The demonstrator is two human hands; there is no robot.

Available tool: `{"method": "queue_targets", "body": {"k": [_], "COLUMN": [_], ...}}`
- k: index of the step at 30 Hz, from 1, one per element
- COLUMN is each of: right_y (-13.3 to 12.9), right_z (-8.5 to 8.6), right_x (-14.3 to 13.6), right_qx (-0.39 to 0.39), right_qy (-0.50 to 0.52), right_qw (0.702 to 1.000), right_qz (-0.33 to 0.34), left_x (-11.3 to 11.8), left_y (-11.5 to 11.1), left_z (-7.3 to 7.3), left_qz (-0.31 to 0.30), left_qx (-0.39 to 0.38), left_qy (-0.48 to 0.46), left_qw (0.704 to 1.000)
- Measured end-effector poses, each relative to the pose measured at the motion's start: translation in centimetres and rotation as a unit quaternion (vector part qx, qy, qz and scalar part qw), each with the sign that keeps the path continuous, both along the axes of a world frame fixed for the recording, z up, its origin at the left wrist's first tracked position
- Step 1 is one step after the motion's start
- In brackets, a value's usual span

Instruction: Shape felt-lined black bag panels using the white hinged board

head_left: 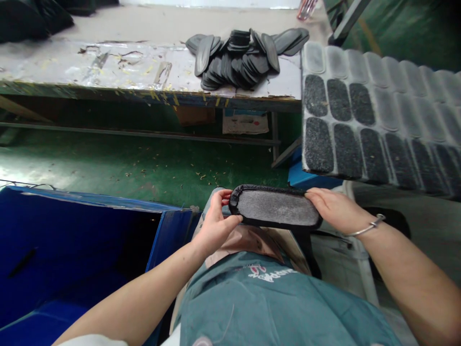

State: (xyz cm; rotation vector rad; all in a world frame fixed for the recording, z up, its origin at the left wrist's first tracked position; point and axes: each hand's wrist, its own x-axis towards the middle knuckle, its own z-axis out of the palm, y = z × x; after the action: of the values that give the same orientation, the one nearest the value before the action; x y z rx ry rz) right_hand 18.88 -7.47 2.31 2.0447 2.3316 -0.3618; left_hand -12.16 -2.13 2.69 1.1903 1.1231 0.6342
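A long black piece with rounded ends and a grey flat face [277, 207] is held level above the lap. My left hand [219, 218] grips its left end, thumb at the lower edge and fingers behind the rim. At the upper right corner my right hand [329, 206] pinches the rim; some of its fingertips are hidden behind the piece. Dark flat oval pieces [236, 65] lie in a fanned pile on the worktable [122, 62]. To the right, rows of grey and black oval pads [319, 144] cover a slanted board.
A blue bin [169, 235] stands at the lower left. Black material [32, 19] lies on the table's far left. A small clear object [306, 8] is at the table's back right. Below the board is a blue box [309, 178].
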Motion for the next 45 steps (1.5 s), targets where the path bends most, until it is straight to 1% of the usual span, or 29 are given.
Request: {"method": "queue_targets", "body": {"k": [3,7,10,12,14,18,21,24,27,29,30,31,33,36,38,42,45], "right_y": [0.0,0.0,0.0,0.0,0.0,-0.1,-0.1,-0.1,0.1,0.2,0.3,0.2,-0.2,-1.8,-3.2,-5.2,-5.2], "right_z": [0.0,-0.2,-0.2,-0.1,-0.1,-0.1,-0.2,-0.2,0.2,0.5,0.6,0.5,0.3,-0.5,-0.9,-1.7,-2.2], "right_x": [-0.1,0.0,0.0,-0.1,-0.2,-0.2,-0.1,-0.2,-0.4,-0.6,-0.6,-0.6,-0.2,0.1,-0.3,-2.4,-4.3], "right_qx": [-0.002,-0.002,0.001,0.007,0.006,0.004,0.008,-0.001,-0.012,-0.026,-0.036,-0.052,-0.061,-0.055,-0.029,0.044,0.093], "right_qy": [-0.001,0.0,0.014,0.022,0.027,0.039,0.046,0.052,0.081,0.163,0.222,0.292,0.341,0.375,0.395,0.397,0.37], "right_qw": [1.0,1.0,1.0,1.0,1.0,0.999,0.999,0.999,0.996,0.982,0.966,0.942,0.918,0.898,0.885,0.869,0.861], "right_qz": [0.013,0.01,0.006,0.013,0.014,-0.011,-0.006,-0.007,-0.045,-0.096,-0.125,-0.157,-0.191,-0.224,-0.245,-0.291,-0.337], "left_x": [-0.2,0.1,0.4,0.3,0.0,-0.5,-0.4,0.1,0.6,0.8,0.8,0.7,0.4,-0.2,-0.6,-0.5,-0.2], "left_y": [-0.1,0.2,0.4,0.5,0.4,0.1,-0.1,-0.4,-0.8,-0.9,-1.0,-1.0,-0.9,-0.8,-0.8,-0.8,-0.8], "left_z": [0.5,1.0,1.0,0.8,0.5,0.4,0.5,0.7,0.7,0.7,0.6,0.5,0.0,-0.9,-1.2,-1.2,-1.0], "left_qz": [-0.031,-0.031,-0.025,-0.022,-0.034,-0.059,-0.039,-0.02,-0.007,0.007,0.012,0.019,0.014,-0.005,-0.012,-0.004,0.005], "left_qx": [-0.008,0.006,0.01,0.004,0.003,0.007,-0.009,-0.002,0.015,0.021,0.022,0.022,0.017,0.0,0.001,0.007,0.0], "left_qy": [0.015,0.056,0.079,0.071,0.051,0.025,0.025,0.047,0.07,0.084,0.091,0.1,0.107,0.072,0.06,0.071,0.082], "left_qw": [0.999,0.998,0.997,0.997,0.998,0.998,0.999,0.999,0.997,0.996,0.996,0.995,0.994,0.997,0.998,0.997,0.997]}}
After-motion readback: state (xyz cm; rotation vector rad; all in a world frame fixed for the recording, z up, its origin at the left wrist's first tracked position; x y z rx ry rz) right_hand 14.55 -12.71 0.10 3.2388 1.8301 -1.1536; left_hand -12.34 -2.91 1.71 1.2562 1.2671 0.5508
